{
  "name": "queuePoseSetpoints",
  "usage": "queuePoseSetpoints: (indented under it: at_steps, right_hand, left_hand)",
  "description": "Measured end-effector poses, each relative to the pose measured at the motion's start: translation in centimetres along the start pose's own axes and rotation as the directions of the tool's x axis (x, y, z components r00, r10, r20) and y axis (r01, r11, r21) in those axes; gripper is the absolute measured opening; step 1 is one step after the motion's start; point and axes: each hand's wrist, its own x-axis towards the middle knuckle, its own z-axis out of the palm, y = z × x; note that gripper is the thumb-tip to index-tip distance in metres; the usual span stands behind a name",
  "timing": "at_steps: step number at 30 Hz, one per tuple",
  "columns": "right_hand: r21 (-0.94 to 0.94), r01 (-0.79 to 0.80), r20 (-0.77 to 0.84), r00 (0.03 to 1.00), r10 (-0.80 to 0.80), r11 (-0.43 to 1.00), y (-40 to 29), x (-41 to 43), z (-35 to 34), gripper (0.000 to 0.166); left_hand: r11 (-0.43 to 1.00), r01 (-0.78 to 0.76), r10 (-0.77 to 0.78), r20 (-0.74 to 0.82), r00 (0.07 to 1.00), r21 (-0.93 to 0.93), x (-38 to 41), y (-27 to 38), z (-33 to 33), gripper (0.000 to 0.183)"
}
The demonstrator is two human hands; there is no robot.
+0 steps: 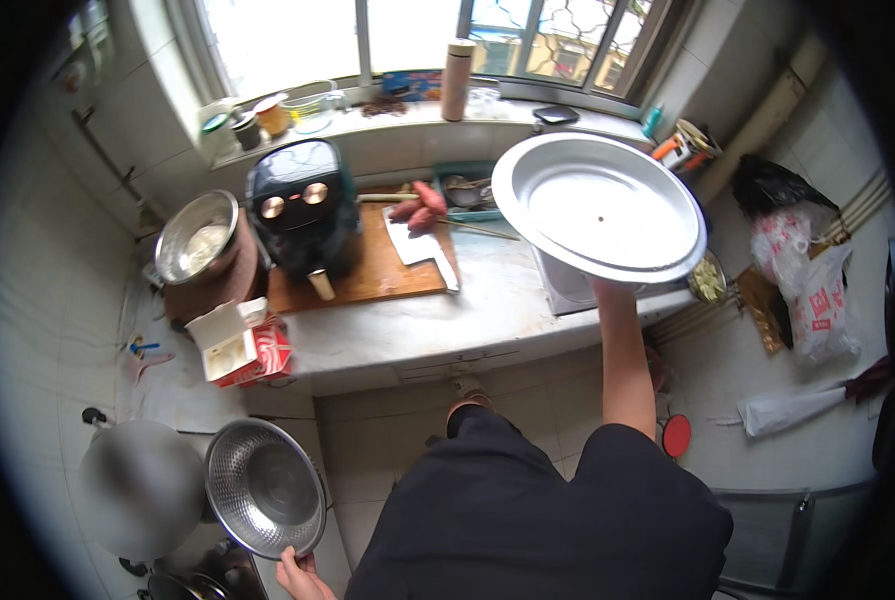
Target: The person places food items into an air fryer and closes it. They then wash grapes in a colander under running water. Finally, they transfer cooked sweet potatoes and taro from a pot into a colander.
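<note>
My left hand [302, 574], at the lower left, grips the rim of a steel strainer basin [231, 487] with a textured wall. The basin is tilted towards me and looks bare inside. At the right, a wide aluminium basin [545, 184] hangs tilted above the sink [564, 281]. My right hand [611, 288] holds it at its near edge. Most of that hand's fingers are hidden under the basin. Behind the left basin stands a round grey lid or pan [140, 480], which is blurred.
A black air fryer [297, 202], a cleaver [417, 244] and sweet potatoes [423, 208] lie on a wooden board [372, 281]. To the left are a steel bowl [226, 217] and an opened red carton [271, 352]. Plastic bags [815, 292] hang at the right. Windowsill holds a pink bottle [457, 79].
</note>
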Motion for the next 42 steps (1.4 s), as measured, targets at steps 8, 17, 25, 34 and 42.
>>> queuePoseSetpoints:
  at_steps: [8, 17, 25, 34, 42]
  right_hand:
    - [-0.452, 0.083, -0.432, 0.851, -0.3, 0.888, -12.3, 2.4, -15.5, 0.024]
    - [-0.853, -0.185, -0.392, 0.845, -0.364, 0.489, -9.7, 9.5, -21.0, 0.024]
    - [-0.97, -0.121, -0.028, 0.917, -0.397, -0.209, -9.3, 14.1, -20.2, 0.034]
    - [-0.962, 0.057, 0.136, 0.949, -0.285, -0.267, -14.3, 14.0, -18.2, 0.027]
    - [-0.777, 0.006, 0.296, 0.886, -0.357, -0.63, -24.6, 14.6, -21.3, 0.026]
  left_hand:
    - [0.996, 0.065, -0.078, 0.237, 0.968, 0.062, -0.4, -1.0, 14.4, 0.01]
    - [0.981, 0.168, -0.188, 0.295, 0.937, 0.094, -3.8, -5.7, 26.8, 0.022]
    - [0.984, 0.121, -0.154, 0.277, 0.949, 0.132, -6.6, -7.4, 34.2, 0.015]
    - [0.958, 0.139, -0.22, 0.333, 0.917, 0.251, -6.5, -7.4, 36.6, 0.016]
    - [0.969, 0.095, -0.184, 0.405, 0.896, 0.229, -7.0, -7.4, 40.5, 0.015]
